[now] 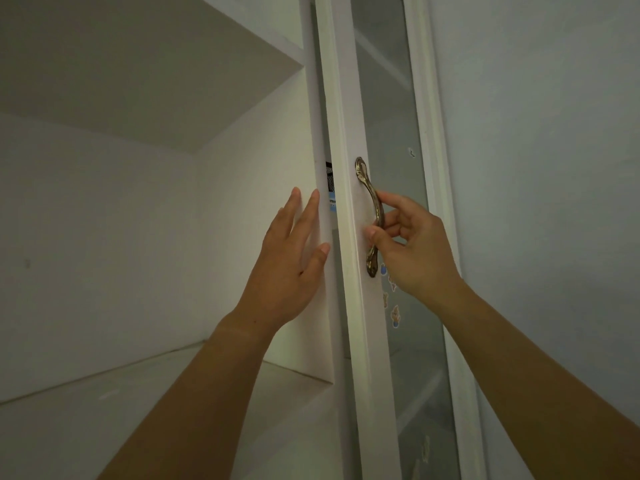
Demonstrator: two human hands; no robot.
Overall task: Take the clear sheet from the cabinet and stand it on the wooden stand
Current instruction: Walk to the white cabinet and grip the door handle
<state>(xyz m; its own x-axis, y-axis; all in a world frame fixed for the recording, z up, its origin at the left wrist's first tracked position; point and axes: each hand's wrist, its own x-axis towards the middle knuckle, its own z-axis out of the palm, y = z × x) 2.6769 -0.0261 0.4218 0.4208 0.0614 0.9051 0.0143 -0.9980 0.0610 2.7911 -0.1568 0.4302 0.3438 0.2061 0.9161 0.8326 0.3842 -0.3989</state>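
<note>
A white cabinet door with a frosted glass pane fills the middle of the head view, swung slightly ajar. My right hand grips its curved brass handle, fingers wrapped behind it and thumb in front. My left hand lies flat, fingers spread, against the white upright panel beside the door's edge. Through the narrow gap a dark mesh object and a blue-edged label show. Neither the clear sheet nor the wooden stand is visible.
Left of the door is an open white shelf compartment with another shelf board above it. Small stickers dot the glass pane. A pale wall stands to the right.
</note>
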